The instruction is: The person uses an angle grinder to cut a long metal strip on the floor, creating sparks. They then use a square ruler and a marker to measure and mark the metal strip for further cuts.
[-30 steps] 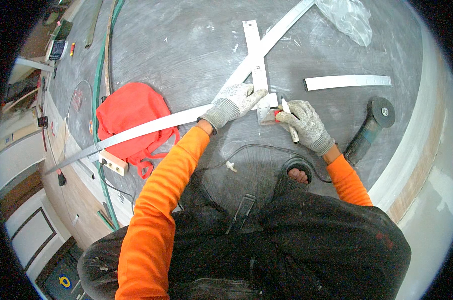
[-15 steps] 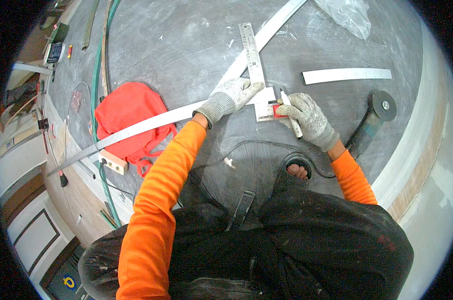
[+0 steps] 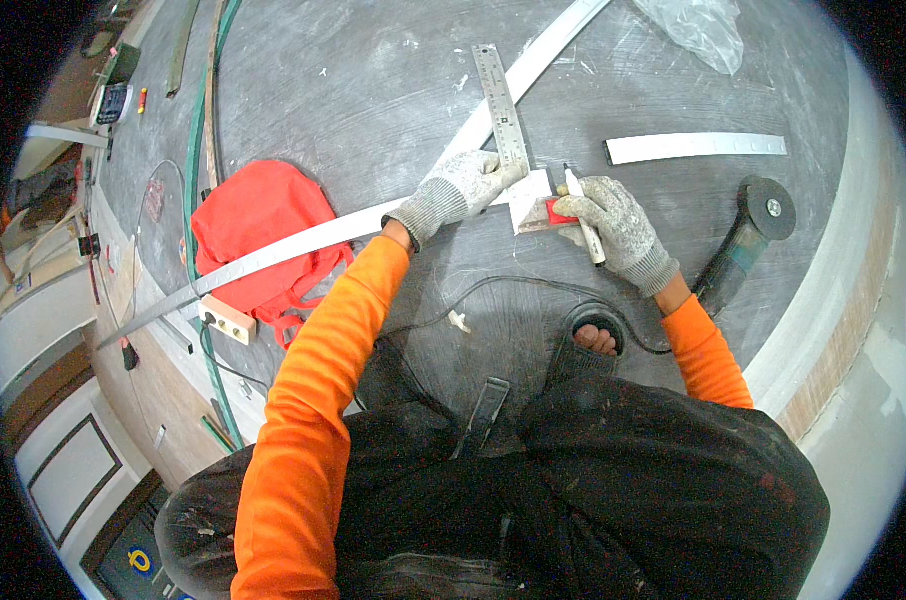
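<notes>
My gloved left hand [image 3: 460, 188] presses on a white strip [image 3: 313, 240] and the lower end of a steel ruler [image 3: 498, 100], thumb and fingers closed round them. The ruler slants away from me across the strip, which runs to the left and also off to the far right. In my gloved right hand [image 3: 623, 235] is a white marker pen [image 3: 585, 220], its dark tip pointing away from me. The same fingers pinch a small red piece [image 3: 561, 212] beside a pale angled end; what tool it belongs to is unclear.
A shorter white strip [image 3: 698, 148] and an angle grinder [image 3: 748, 230] lie to the right. At left are a red bag [image 3: 263, 215] and a socket block [image 3: 228, 320]. A black cord [image 3: 493, 280] runs near my foot. Clear plastic [image 3: 698, 35] lies at the far right.
The red piece now shows more beside the pale end, and the ruler's far end has shifted slightly left. Both hands stay nearly in place, still holding the same things.
</notes>
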{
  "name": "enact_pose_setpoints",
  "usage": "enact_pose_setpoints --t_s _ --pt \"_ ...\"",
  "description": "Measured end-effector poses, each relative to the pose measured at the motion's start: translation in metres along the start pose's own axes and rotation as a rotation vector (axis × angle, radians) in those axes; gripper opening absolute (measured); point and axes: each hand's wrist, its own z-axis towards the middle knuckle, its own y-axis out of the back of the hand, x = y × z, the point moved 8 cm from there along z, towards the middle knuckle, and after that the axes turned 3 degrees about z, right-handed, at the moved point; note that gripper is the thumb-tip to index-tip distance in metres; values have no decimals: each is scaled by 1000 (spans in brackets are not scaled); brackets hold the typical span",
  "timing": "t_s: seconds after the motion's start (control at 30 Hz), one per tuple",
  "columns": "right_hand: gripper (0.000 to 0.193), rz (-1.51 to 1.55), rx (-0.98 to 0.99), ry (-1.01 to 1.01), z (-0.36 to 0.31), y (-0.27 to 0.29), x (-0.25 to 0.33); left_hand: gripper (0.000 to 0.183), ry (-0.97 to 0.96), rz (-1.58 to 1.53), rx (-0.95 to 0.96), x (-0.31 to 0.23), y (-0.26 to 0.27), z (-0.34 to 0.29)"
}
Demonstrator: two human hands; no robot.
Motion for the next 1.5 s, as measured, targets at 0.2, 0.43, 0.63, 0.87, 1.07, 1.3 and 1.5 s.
enact_pose_setpoints --t_s 0.2,0.43,0.63,0.87,1.07,1.3,1.5 --pt "41 12 66 -50 7 7 5 61 -17 -50 0 4 -3 1" --pt "29 409 -197 -300 24 24 -5 56 -29 -44 16 -5 -1 -4" --pt "31 626 -120 -558 38 4 -27 57 -42 -33 9 -6 -1 -5" --pt "37 441 -15 -518 47 -1 -26 62 -20 35 19 -3 -1 -2" --pt "40 336 93 -540 53 -1 -21 62 -63 58 -28 -1 0 -2" --pt "36 211 165 -424 54 -1 -15 60 -31 63 26 -1 -2 1" --pt "34 255 199 -476 59 -2 -19 57 -68 49 -4 -10 3 -7"
